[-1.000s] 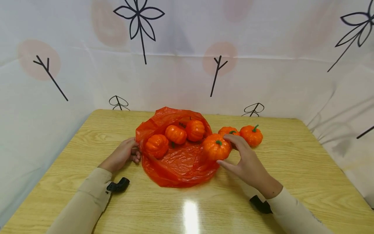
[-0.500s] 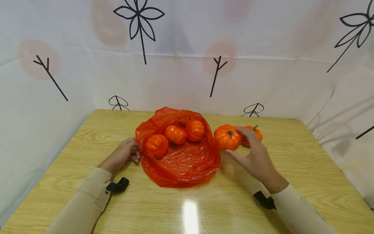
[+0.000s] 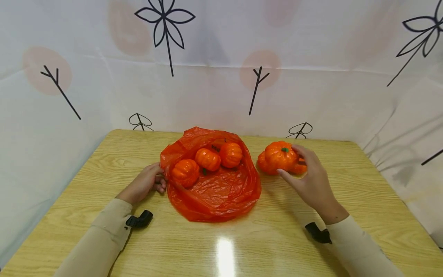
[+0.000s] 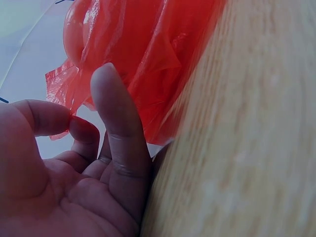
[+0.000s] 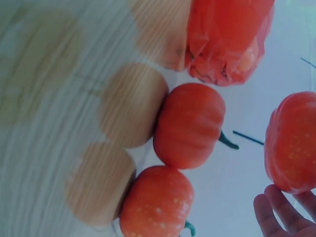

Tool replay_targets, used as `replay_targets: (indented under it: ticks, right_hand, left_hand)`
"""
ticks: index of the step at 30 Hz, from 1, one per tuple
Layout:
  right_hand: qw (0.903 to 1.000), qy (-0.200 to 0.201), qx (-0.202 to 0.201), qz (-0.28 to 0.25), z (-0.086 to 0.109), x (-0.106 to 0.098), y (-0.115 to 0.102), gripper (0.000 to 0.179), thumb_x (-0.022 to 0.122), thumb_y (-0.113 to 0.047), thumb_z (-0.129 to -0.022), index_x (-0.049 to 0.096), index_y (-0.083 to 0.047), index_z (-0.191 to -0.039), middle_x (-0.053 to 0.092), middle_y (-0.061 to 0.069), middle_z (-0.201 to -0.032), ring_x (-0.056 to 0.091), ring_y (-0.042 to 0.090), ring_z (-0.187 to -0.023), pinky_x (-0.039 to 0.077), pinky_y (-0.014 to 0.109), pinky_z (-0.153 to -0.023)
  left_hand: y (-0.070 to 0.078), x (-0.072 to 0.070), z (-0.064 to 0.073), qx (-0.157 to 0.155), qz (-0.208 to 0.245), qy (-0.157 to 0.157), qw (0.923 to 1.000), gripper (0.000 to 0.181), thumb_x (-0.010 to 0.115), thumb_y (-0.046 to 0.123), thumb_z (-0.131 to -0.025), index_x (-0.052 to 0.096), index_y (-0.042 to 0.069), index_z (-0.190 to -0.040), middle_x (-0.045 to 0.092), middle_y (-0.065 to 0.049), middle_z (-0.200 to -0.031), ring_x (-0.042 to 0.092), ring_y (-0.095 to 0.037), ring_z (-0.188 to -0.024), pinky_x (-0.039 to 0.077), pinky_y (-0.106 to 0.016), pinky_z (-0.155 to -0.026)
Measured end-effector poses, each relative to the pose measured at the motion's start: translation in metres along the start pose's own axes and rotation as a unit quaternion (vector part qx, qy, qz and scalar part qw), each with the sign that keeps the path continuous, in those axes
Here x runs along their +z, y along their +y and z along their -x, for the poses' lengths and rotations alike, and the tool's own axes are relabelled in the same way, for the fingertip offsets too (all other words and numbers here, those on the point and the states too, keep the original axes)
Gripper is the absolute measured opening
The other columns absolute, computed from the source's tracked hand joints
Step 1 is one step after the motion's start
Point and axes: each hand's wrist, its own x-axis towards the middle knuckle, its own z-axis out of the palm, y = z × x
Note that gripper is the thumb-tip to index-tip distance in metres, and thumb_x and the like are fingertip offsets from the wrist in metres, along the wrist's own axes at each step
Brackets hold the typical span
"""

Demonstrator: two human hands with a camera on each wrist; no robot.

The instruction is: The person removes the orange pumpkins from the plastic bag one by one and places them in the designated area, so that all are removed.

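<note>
A thin red plastic bag (image 3: 218, 192) lies with its mouth spread, three small orange pumpkins (image 3: 185, 173) inside. My left hand (image 3: 143, 184) pinches the bag's left edge between thumb and index finger, plain in the left wrist view, where the other fingers stay loose. To the right of the bag, my right hand (image 3: 313, 182) holds another orange pumpkin (image 3: 281, 154) with a green stem, gripped between thumb and fingers. Two more pumpkins (image 5: 190, 126) sit side by side on the tabletop; the raised one partly hides them in the head view.
Everything stands on a light wood-grain table (image 3: 194, 246). A white cloth backdrop (image 3: 214, 92) with plant drawings rises behind it and along the sides. Black wrist devices (image 3: 140, 219) are on both sleeves.
My right hand has carried its pumpkin from over the bag's right edge rightward and away from me, to in front of the two table pumpkins. The left hand and bag stay put.
</note>
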Motion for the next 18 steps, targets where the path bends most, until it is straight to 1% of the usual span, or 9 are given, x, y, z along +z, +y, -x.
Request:
replay_targets:
  ticks: [4,10,18]
  right_hand:
    - [0.9999,0.007,0.01,-0.003,-0.002,-0.004,0.003,0.076,0.085,0.0,-0.074,0.048,0.0,-0.14,0.054,0.021,-0.135,0.056,0.035,-0.113,0.034,0.0,-0.093]
    - [0.9988,0.011,0.047,-0.003,-0.004,-0.009,0.01,0.077,0.084,-0.003,-0.077,0.046,-0.004,-0.144,0.052,0.02,-0.137,0.055,0.037,-0.117,0.031,-0.002,-0.095]
    - [0.9966,0.024,0.078,-0.007,-0.005,-0.016,0.02,0.073,0.081,-0.007,-0.082,0.044,-0.001,-0.144,0.05,0.022,-0.14,0.056,0.043,-0.119,0.033,-0.002,-0.093]
  left_hand:
    - [0.0,0.0,0.0,-0.003,0.002,0.003,1.0,0.019,0.036,0.016,-0.103,0.05,0.009,-0.112,0.055,-0.003,-0.073,0.055,-0.011,-0.061,0.056,-0.025,-0.058]
    - [-0.001,0.0,0.0,-0.002,0.002,0.002,1.0,0.018,0.036,0.016,-0.103,0.05,0.009,-0.11,0.055,-0.003,-0.073,0.055,-0.011,-0.061,0.056,-0.025,-0.057]
    - [-0.001,0.0,-0.001,-0.001,0.002,0.001,1.0,0.018,0.035,0.015,-0.102,0.051,0.009,-0.109,0.054,-0.003,-0.073,0.055,-0.011,-0.061,0.056,-0.025,-0.057]
